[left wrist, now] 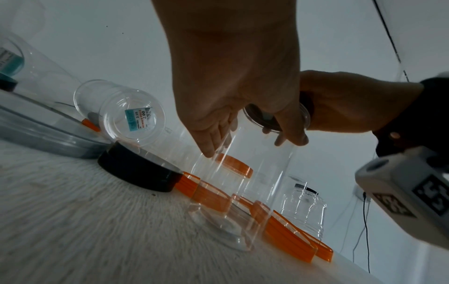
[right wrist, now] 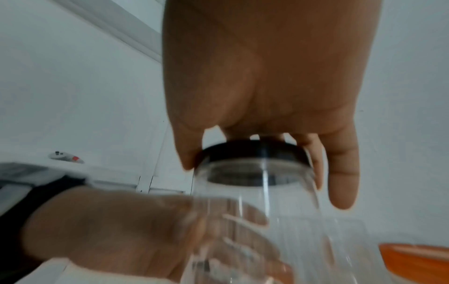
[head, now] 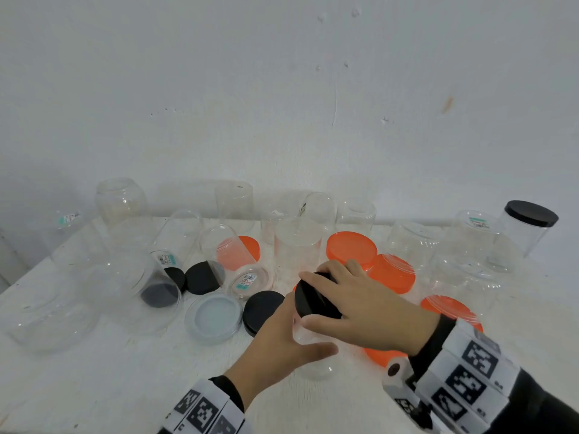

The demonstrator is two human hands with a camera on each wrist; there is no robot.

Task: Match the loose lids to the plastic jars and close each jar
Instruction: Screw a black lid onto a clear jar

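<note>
A clear plastic jar (head: 316, 358) stands upright on the white table near its front. My left hand (head: 282, 336) grips its wall from the left, fingers wrapped around it (left wrist: 243, 173). A black lid (head: 315, 300) sits on the jar's mouth, and my right hand (head: 351, 296) grips that lid from above, fingers and thumb curled round its rim. In the right wrist view the black lid (right wrist: 252, 151) rests on the jar's top (right wrist: 257, 192) between my fingers. A jar (head: 517, 236) at the far right wears a black lid.
Several open clear jars (head: 122, 205) stand or lie across the back and left. Loose lids lie around: orange ones (head: 351, 249) to the right, black ones (head: 261, 310) and a clear one (head: 213, 317) to the left. The wall (head: 282, 89) rises just behind the table.
</note>
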